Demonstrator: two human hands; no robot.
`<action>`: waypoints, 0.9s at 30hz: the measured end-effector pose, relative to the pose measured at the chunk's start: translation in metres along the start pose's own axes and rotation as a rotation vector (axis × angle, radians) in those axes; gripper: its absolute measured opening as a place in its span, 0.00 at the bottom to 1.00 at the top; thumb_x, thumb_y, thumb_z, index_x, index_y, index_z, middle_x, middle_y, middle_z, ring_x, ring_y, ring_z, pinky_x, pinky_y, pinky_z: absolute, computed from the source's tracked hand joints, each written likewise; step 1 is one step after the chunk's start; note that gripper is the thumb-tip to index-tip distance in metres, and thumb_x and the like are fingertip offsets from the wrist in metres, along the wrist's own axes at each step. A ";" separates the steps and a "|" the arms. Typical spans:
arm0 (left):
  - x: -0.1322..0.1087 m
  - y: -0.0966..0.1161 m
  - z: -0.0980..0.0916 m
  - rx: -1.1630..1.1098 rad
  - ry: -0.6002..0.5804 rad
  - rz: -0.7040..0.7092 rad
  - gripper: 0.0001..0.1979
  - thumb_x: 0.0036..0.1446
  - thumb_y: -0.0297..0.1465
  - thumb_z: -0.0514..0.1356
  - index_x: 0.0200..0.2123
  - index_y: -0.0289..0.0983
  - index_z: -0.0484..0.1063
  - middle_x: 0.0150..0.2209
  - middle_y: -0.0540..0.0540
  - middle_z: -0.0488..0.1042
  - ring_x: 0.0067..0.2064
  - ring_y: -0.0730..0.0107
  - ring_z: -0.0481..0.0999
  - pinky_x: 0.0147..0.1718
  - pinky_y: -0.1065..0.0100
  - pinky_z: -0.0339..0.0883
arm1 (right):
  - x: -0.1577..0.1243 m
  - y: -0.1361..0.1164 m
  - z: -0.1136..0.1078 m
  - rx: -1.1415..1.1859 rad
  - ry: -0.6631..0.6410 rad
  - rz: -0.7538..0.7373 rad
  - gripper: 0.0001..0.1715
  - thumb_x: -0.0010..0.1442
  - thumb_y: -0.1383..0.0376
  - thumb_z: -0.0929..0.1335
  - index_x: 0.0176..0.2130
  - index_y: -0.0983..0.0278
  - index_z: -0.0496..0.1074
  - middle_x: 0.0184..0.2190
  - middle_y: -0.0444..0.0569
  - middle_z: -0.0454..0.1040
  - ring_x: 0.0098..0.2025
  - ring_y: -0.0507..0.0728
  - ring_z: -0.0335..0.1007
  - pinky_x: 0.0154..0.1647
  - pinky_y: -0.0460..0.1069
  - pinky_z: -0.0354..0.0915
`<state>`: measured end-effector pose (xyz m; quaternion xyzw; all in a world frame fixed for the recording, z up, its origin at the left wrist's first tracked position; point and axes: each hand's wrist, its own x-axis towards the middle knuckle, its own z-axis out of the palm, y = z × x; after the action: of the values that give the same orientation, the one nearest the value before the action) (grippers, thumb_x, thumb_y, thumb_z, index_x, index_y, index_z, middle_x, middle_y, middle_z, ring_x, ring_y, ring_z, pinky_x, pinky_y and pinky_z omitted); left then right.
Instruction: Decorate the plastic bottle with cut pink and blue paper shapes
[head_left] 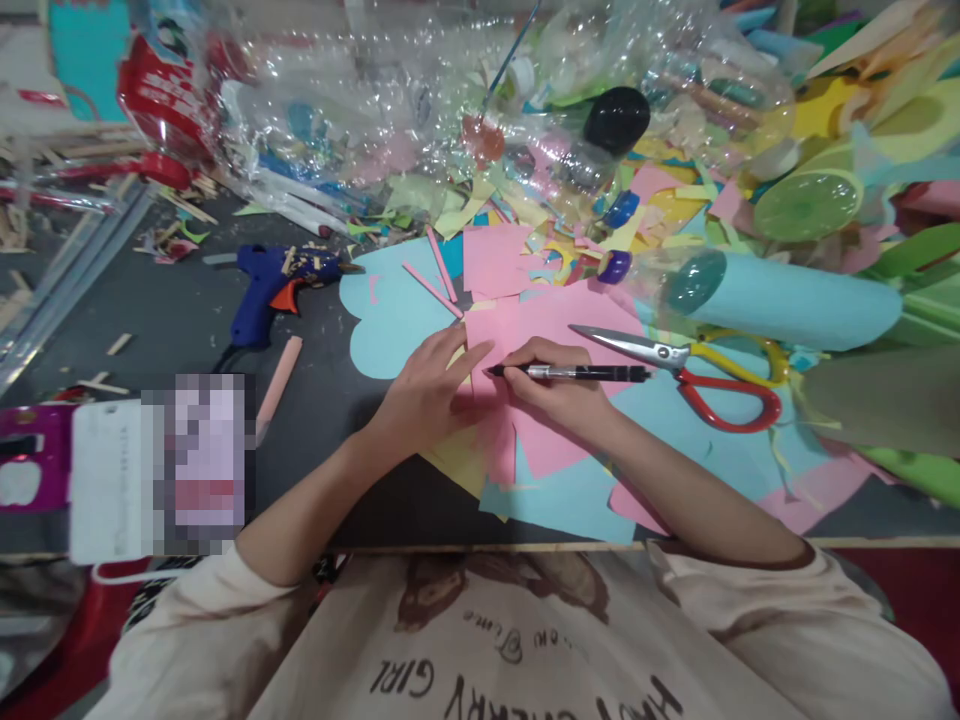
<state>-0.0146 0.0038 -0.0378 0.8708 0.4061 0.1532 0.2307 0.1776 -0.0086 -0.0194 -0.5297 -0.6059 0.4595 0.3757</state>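
My right hand point(559, 385) is closed around a black pen point(577, 373), which lies nearly level with its tip pointing left onto a pink paper sheet point(547, 320). My left hand point(431, 385) rests flat on the paper just left of the pen tip, fingers stretched out and pressing the sheet down. Under the pink sheet lie yellow paper point(457, 460) and light blue paper point(570, 495). A light blue cut-out shape point(382, 310) spreads out beyond my left hand.
Red-and-yellow-handled scissors point(697, 370) lie right of the pen. A blue glue gun point(266, 290) sits at the left, a pink stick point(279, 378) near it. A rolled light blue sheet point(787, 300), plastic bottles point(360, 90) and paper scraps crowd the back. A white card point(105, 480) lies front left.
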 end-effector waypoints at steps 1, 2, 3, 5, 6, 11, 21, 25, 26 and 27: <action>0.000 -0.001 0.001 -0.007 0.004 0.000 0.29 0.54 0.35 0.63 0.59 0.36 0.62 0.60 0.35 0.65 0.62 0.50 0.62 0.59 0.50 0.59 | 0.000 0.000 0.000 -0.007 -0.007 -0.014 0.07 0.54 0.68 0.67 0.25 0.62 0.71 0.22 0.44 0.73 0.25 0.52 0.67 0.28 0.47 0.62; -0.001 -0.001 0.001 -0.013 0.006 0.001 0.30 0.54 0.36 0.63 0.59 0.35 0.62 0.60 0.34 0.64 0.63 0.49 0.61 0.59 0.50 0.59 | 0.000 0.001 0.000 -0.011 -0.014 -0.024 0.07 0.55 0.67 0.67 0.25 0.62 0.72 0.22 0.44 0.74 0.25 0.52 0.67 0.27 0.47 0.62; -0.001 -0.002 0.002 -0.018 0.008 0.001 0.31 0.54 0.36 0.63 0.59 0.35 0.61 0.60 0.33 0.63 0.63 0.48 0.60 0.59 0.49 0.59 | 0.000 0.001 0.000 -0.014 -0.019 -0.027 0.07 0.55 0.67 0.67 0.26 0.62 0.72 0.22 0.44 0.74 0.25 0.51 0.67 0.27 0.47 0.62; -0.001 -0.003 0.003 -0.020 0.008 0.000 0.32 0.54 0.37 0.63 0.60 0.33 0.60 0.61 0.32 0.63 0.64 0.47 0.60 0.60 0.49 0.58 | -0.001 0.002 0.000 -0.015 -0.032 -0.019 0.07 0.56 0.67 0.67 0.26 0.62 0.72 0.23 0.44 0.75 0.25 0.51 0.68 0.28 0.47 0.63; -0.001 -0.003 0.004 -0.015 0.007 -0.003 0.33 0.54 0.37 0.63 0.60 0.34 0.59 0.61 0.32 0.62 0.64 0.47 0.59 0.60 0.48 0.58 | -0.001 0.002 0.000 -0.015 -0.038 -0.012 0.07 0.56 0.66 0.67 0.27 0.62 0.73 0.24 0.44 0.75 0.26 0.51 0.68 0.28 0.47 0.63; -0.001 -0.005 0.004 0.005 0.000 0.001 0.34 0.53 0.39 0.64 0.61 0.33 0.59 0.62 0.32 0.62 0.64 0.47 0.60 0.60 0.48 0.58 | -0.002 0.006 0.000 -0.045 -0.046 -0.048 0.08 0.58 0.65 0.68 0.28 0.62 0.73 0.25 0.44 0.75 0.27 0.51 0.68 0.29 0.46 0.63; -0.002 -0.006 0.005 -0.021 -0.002 -0.017 0.36 0.53 0.41 0.63 0.62 0.33 0.57 0.62 0.31 0.62 0.64 0.45 0.60 0.61 0.45 0.57 | -0.002 0.008 -0.001 -0.027 -0.100 -0.057 0.08 0.59 0.64 0.68 0.29 0.62 0.74 0.27 0.45 0.76 0.28 0.51 0.69 0.31 0.46 0.65; -0.002 -0.006 0.005 -0.006 0.016 0.009 0.36 0.54 0.40 0.64 0.61 0.31 0.57 0.62 0.30 0.63 0.64 0.46 0.60 0.61 0.47 0.58 | -0.001 0.005 -0.001 -0.005 -0.113 -0.037 0.06 0.57 0.68 0.68 0.28 0.62 0.74 0.27 0.44 0.76 0.28 0.51 0.69 0.31 0.46 0.65; -0.003 -0.006 0.006 -0.003 0.025 0.021 0.36 0.54 0.40 0.64 0.61 0.31 0.57 0.61 0.30 0.63 0.64 0.46 0.60 0.61 0.47 0.58 | -0.001 0.004 -0.001 0.002 -0.112 -0.031 0.06 0.56 0.68 0.68 0.28 0.62 0.74 0.27 0.44 0.77 0.28 0.51 0.70 0.31 0.46 0.65; -0.003 -0.007 0.006 -0.001 0.034 0.032 0.36 0.54 0.40 0.63 0.61 0.30 0.57 0.61 0.30 0.63 0.64 0.46 0.60 0.61 0.47 0.58 | 0.000 0.004 -0.001 0.008 -0.110 -0.026 0.06 0.56 0.68 0.68 0.28 0.62 0.74 0.27 0.44 0.77 0.28 0.51 0.70 0.31 0.46 0.65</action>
<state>-0.0179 0.0039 -0.0463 0.8744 0.3962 0.1716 0.2216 0.1796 -0.0086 -0.0227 -0.4944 -0.6306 0.4852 0.3499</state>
